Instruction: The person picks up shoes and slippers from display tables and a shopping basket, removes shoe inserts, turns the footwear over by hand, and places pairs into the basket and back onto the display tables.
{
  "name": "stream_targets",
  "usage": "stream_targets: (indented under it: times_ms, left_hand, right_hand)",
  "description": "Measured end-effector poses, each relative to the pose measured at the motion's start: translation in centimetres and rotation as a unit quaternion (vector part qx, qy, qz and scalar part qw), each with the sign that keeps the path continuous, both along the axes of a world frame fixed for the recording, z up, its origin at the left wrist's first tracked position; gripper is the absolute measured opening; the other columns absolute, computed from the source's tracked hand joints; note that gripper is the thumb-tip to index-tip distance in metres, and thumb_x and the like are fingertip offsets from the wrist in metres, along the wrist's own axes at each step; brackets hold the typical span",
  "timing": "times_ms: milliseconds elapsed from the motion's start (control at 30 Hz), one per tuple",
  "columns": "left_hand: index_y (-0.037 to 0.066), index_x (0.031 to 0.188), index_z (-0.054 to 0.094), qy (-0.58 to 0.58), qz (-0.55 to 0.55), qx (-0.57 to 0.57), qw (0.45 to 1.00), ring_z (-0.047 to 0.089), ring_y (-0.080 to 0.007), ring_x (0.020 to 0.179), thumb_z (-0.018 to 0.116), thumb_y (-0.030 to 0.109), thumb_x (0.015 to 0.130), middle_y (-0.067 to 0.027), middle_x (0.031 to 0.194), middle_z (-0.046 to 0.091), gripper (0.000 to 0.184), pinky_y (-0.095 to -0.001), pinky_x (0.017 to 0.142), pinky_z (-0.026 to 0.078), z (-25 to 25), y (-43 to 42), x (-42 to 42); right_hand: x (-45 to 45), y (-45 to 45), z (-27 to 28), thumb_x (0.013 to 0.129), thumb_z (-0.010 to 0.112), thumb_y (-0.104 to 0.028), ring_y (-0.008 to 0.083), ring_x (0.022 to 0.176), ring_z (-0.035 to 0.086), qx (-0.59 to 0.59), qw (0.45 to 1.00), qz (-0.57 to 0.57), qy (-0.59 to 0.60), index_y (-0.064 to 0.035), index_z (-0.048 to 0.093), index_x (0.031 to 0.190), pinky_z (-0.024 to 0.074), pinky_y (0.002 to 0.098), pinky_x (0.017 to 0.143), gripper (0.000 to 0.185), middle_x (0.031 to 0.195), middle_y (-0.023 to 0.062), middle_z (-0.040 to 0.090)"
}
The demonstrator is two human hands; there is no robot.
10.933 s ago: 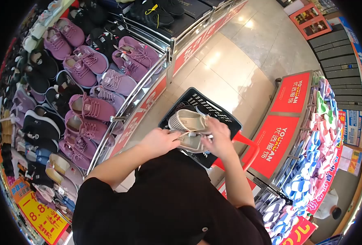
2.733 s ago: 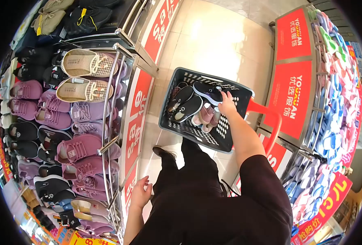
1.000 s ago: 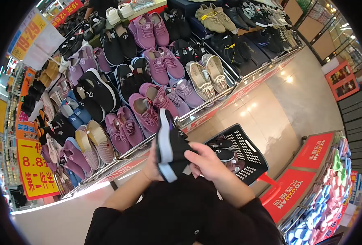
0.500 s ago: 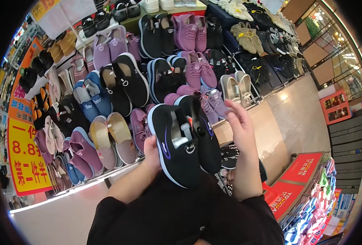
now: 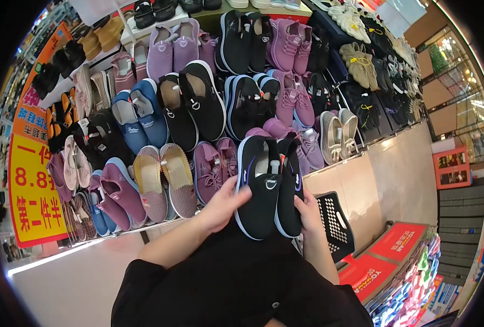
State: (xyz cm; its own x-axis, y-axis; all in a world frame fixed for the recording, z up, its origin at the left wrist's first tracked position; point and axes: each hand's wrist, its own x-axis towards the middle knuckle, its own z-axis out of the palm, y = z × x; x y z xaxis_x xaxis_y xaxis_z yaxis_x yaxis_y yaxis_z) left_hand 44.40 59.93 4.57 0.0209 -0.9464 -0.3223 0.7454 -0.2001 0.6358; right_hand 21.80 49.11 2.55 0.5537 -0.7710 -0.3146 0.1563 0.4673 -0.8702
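Note:
A pair of black slip-on shoes with pale soles and purple marks is held up in front of my chest, toes toward me. My left hand grips the outer side of the left shoe, thumb on its upper. On the other side, my right hand is closed round the right shoe. Just beyond the pair, purple lace-up shoes lie on the display rack, with woven beige slip-ons to their left. Part of the dark shopping basket shows to the right of my right hand.
The rack carries rows of shoes, among them blue slip-ons and black ones. A yellow price sign stands at the left. Red panels and a rack of colourful slippers are at the lower right. Tiled floor runs behind the basket.
My right hand, raised and apart from the shoes half a second ago, has come down and closed on the right shoe. The pair has moved slightly right, and the view has turned toward the rack.

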Motion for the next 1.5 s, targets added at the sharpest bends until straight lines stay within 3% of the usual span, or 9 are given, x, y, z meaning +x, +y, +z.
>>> stream_targets:
  times_ms: [67, 300, 500, 633, 667, 700, 900, 1367, 1500]
  left_hand:
    - [-0.002, 0.146, 0.023, -0.095, -0.005, -0.008, 0.995, 0.044, -0.0210, 0.128, 0.071, -0.001, 0.082, -0.0134, 0.140, 0.043, 0.080, -0.0365, 0.109, 0.035, 0.0, 0.7, -0.6]
    - [0.000, 0.148, 0.022, -0.113, 0.032, -0.026, 0.993, 0.044, -0.0207, 0.128, 0.068, -0.003, 0.083, -0.0125, 0.140, 0.044, 0.080, -0.0358, 0.109, 0.035, 0.2, -1.6, -0.8]
    - [0.001, 0.143, 0.023, -0.193, 0.139, -0.070, 0.969, 0.051, -0.0230, 0.120, 0.071, 0.002, 0.082, -0.0137, 0.130, 0.053, 0.078, -0.0385, 0.103, 0.042, 1.4, -9.2, 4.0]
    - [0.000, 0.144, 0.022, -0.256, 0.206, -0.038, 0.944, 0.049, -0.0248, 0.122, 0.071, 0.012, 0.084, -0.0187, 0.134, 0.046, 0.078, -0.0374, 0.102, 0.043, -0.8, -16.0, 9.3]
    - [-0.002, 0.145, 0.020, -0.469, 0.203, 0.026, 0.859, 0.047, -0.0309, 0.124, 0.074, 0.018, 0.080, -0.0233, 0.134, 0.044, 0.087, -0.0389, 0.102, 0.042, -4.0, -17.2, 10.8]
    - [-0.003, 0.147, 0.015, -0.665, 0.176, 0.061, 0.723, 0.045, -0.0383, 0.126, 0.076, 0.021, 0.075, -0.0282, 0.134, 0.043, 0.097, -0.0411, 0.105, 0.038, -4.8, -17.7, 10.5]
    - [-0.005, 0.148, 0.007, -0.629, 0.222, 0.072, 0.741, 0.042, -0.0414, 0.129, 0.074, 0.013, 0.075, -0.0320, 0.139, 0.038, 0.100, -0.0402, 0.108, 0.035, -5.8, -18.9, 6.8]
    - [0.003, 0.152, 0.002, -0.460, 0.235, 0.065, 0.854, 0.051, -0.0280, 0.123, 0.067, 0.003, 0.080, -0.0245, 0.139, 0.043, 0.097, -0.0341, 0.103, 0.040, -6.5, -18.7, 6.0]
    - [0.006, 0.153, 0.002, -0.500, 0.243, 0.085, 0.827, 0.049, -0.0315, 0.126, 0.067, 0.003, 0.081, -0.0266, 0.140, 0.043, 0.097, -0.0335, 0.104, 0.038, -7.4, -18.9, 5.9]
  right_hand:
    - [-0.3, -0.5, -0.1, 0.094, 0.054, -0.004, 0.0136, 0.095, 0.064, 0.002, 1.000, -0.005, 0.018, 0.0036, 0.051, 0.126, 0.0522, 0.0267, 0.083, 0.033, 0.110, 0.0095, 0.065]
    - [0.2, -4.2, 1.0, 0.094, 0.055, -0.004, 0.0145, 0.097, 0.063, -0.019, 0.999, 0.024, 0.027, 0.0030, 0.050, 0.127, 0.0512, 0.0278, 0.085, 0.035, 0.112, 0.0094, 0.064]
    - [6.7, -14.2, 2.7, 0.095, 0.056, -0.011, 0.0144, 0.105, 0.059, -0.188, 0.980, 0.066, 0.017, 0.0035, 0.049, 0.132, 0.0464, 0.0286, 0.093, 0.041, 0.117, 0.0104, 0.062]
    - [13.2, -21.1, 0.3, 0.091, 0.063, -0.021, 0.0249, 0.120, 0.053, -0.290, 0.953, 0.057, 0.064, 0.0051, 0.033, 0.143, 0.0383, 0.0327, 0.104, 0.065, 0.132, 0.0204, 0.053]
    - [13.9, -22.6, -1.2, 0.087, 0.066, -0.024, 0.0311, 0.126, 0.050, -0.359, 0.913, 0.052, 0.188, 0.0047, 0.026, 0.146, 0.0358, 0.0353, 0.107, 0.077, 0.137, 0.0260, 0.048]
    - [14.2, -23.1, -2.8, 0.087, 0.066, -0.024, 0.0311, 0.126, 0.050, -0.363, 0.912, 0.051, 0.183, 0.0047, 0.026, 0.146, 0.0358, 0.0353, 0.107, 0.077, 0.137, 0.0260, 0.048]
    - [14.5, -23.7, -7.5, 0.083, 0.067, -0.013, 0.0311, 0.126, 0.051, -0.352, 0.927, 0.059, 0.114, 0.0031, 0.032, 0.143, 0.0383, 0.0343, 0.105, 0.071, 0.135, 0.0251, 0.050]
    - [14.1, -22.8, -5.3, 0.087, 0.060, 0.001, 0.0231, 0.119, 0.054, -0.237, 0.963, 0.095, 0.084, -0.0007, 0.023, 0.146, 0.0435, 0.0315, 0.099, 0.070, 0.134, 0.0188, 0.050]
    - [14.1, -22.7, -5.4, 0.088, 0.059, 0.001, 0.0220, 0.114, 0.056, -0.214, 0.967, 0.100, 0.096, -0.0049, 0.021, 0.147, 0.0449, 0.0317, 0.095, 0.070, 0.129, 0.0197, 0.053]
